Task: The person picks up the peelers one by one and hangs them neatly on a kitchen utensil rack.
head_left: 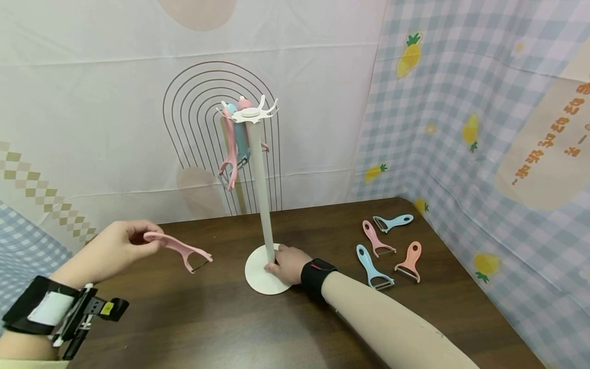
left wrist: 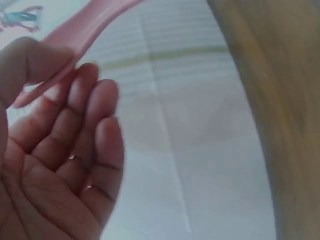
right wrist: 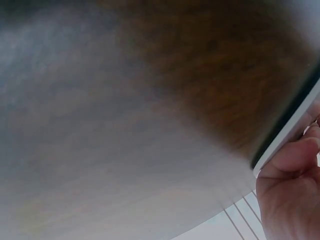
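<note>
In the head view my left hand (head_left: 122, 246) pinches a pink peeler (head_left: 177, 246) by its handle end, with the blade pointing right toward a white hook stand (head_left: 260, 195). The left wrist view shows the thumb pressing the peeler's handle (left wrist: 85, 30) against the fingers. My right hand (head_left: 291, 265) holds the stand low down, thumb and fingers at the foot of the pole over the round base (head_left: 262, 282). From the stand's hooks hang a pink peeler (head_left: 232, 148), a blue peeler (head_left: 241, 136) and another pink piece (head_left: 244, 104), partly hidden.
On the right of the brown table (head_left: 322, 338) lie a light blue peeler (head_left: 397, 221), a pink peeler (head_left: 374, 238), a second blue peeler (head_left: 367, 261) and an orange peeler (head_left: 412, 258). Patterned cloth (head_left: 313, 128) hangs behind the table and along its right side.
</note>
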A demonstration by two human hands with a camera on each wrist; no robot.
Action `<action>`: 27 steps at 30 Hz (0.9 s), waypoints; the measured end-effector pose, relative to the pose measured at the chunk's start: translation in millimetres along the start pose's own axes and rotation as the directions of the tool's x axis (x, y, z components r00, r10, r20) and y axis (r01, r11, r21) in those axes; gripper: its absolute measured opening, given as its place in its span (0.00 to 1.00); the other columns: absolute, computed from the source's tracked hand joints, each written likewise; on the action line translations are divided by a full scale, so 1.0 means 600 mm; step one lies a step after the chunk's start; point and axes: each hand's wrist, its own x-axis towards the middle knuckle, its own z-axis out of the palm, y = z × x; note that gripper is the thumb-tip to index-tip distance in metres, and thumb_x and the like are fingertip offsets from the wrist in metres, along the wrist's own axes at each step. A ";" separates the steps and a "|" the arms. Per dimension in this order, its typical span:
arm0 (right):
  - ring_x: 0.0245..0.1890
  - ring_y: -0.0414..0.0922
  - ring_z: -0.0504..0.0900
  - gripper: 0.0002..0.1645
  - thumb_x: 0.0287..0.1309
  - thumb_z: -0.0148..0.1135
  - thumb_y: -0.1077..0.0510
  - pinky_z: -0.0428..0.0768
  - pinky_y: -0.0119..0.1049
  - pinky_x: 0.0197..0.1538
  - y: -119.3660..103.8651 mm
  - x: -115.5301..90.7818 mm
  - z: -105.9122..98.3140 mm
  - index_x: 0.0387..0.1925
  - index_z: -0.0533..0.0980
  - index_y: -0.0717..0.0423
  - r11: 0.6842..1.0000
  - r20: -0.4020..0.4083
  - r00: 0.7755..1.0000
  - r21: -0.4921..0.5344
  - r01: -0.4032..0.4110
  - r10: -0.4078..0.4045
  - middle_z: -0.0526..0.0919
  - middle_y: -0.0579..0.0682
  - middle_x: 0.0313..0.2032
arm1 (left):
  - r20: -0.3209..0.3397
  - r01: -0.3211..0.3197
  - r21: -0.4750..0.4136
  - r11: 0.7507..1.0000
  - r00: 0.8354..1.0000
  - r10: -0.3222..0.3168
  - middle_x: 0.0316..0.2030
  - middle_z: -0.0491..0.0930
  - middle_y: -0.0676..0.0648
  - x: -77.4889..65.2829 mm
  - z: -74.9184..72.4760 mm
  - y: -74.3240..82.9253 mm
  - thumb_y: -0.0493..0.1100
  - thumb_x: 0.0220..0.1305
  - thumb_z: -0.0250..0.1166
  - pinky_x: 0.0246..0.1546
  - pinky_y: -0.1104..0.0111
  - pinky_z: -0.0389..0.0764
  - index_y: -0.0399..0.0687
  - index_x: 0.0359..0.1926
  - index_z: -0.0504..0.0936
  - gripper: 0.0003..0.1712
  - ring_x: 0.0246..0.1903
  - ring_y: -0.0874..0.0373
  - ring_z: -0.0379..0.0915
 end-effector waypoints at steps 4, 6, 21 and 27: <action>0.45 0.45 0.78 0.32 0.67 0.52 0.36 0.75 0.39 0.50 -0.004 -0.002 -0.005 0.62 0.72 0.52 1.000 0.020 1.000 0.003 -0.014 0.014 0.76 0.51 0.50 | -0.085 -0.046 -0.057 0.997 0.996 0.041 0.27 0.77 0.53 0.009 -0.010 0.031 0.39 0.65 0.65 0.23 0.72 0.70 0.52 0.37 0.81 0.02 0.25 0.62 0.69; 0.46 0.45 0.78 0.33 0.66 0.52 0.36 0.74 0.39 0.51 -0.007 -0.003 -0.010 0.62 0.72 0.52 1.000 0.034 0.999 0.006 -0.026 0.025 0.76 0.51 0.50 | -0.129 -0.071 -0.087 0.994 0.990 0.060 0.27 0.78 0.51 0.015 -0.013 0.047 0.38 0.65 0.65 0.24 0.73 0.71 0.50 0.38 0.81 0.02 0.25 0.61 0.70; 0.49 0.46 0.77 0.33 0.67 0.52 0.36 0.73 0.40 0.54 -0.012 -0.006 -0.016 0.63 0.72 0.51 0.999 0.049 0.998 0.010 -0.044 0.044 0.75 0.52 0.54 | -0.394 -0.227 -0.277 0.933 0.913 0.106 0.36 0.84 0.48 0.071 -0.034 0.149 0.35 0.65 0.64 0.37 0.76 0.78 0.42 0.43 0.81 0.07 0.33 0.59 0.79; 0.50 0.47 0.77 0.32 0.66 0.53 0.36 0.73 0.41 0.54 -0.014 -0.006 -0.017 0.63 0.72 0.51 0.999 0.048 0.998 0.019 -0.047 0.046 0.75 0.52 0.55 | -0.490 -0.335 -0.365 0.869 0.862 0.126 0.38 0.82 0.42 0.097 -0.044 0.190 0.35 0.65 0.64 0.39 0.73 0.79 0.34 0.45 0.79 0.10 0.36 0.54 0.79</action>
